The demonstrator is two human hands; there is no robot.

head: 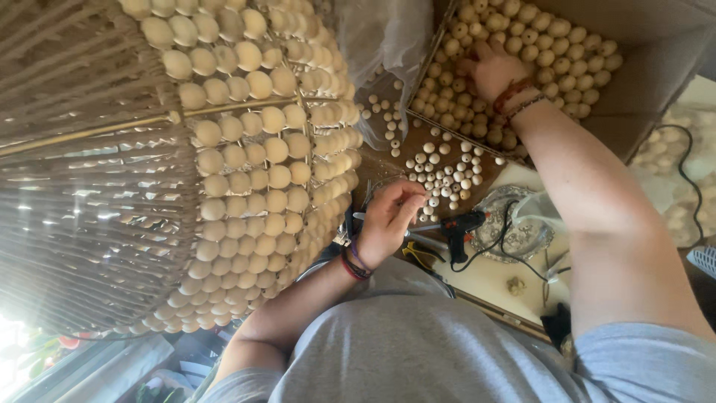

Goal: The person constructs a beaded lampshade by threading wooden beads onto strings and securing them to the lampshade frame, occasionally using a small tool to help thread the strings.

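Beads loose on table, w/in reach. Left hand pinches something small, can't tell what; right hand digs in bead box, grip hidden.

The person wears a grey short-sleeved T-shirt filling the lower middle of the frame — both forearms bare. Dark red and purple cord bracelets ring the left wrist at centre; red beaded bracelets ring the right wrist, upper right.

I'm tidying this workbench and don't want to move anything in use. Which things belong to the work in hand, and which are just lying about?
In use:
right hand in the cardboard box of wooden beads
left hand by the beaded frame

Lying about:
glue gun
silver tray
yellow-handled pliers
loose beads
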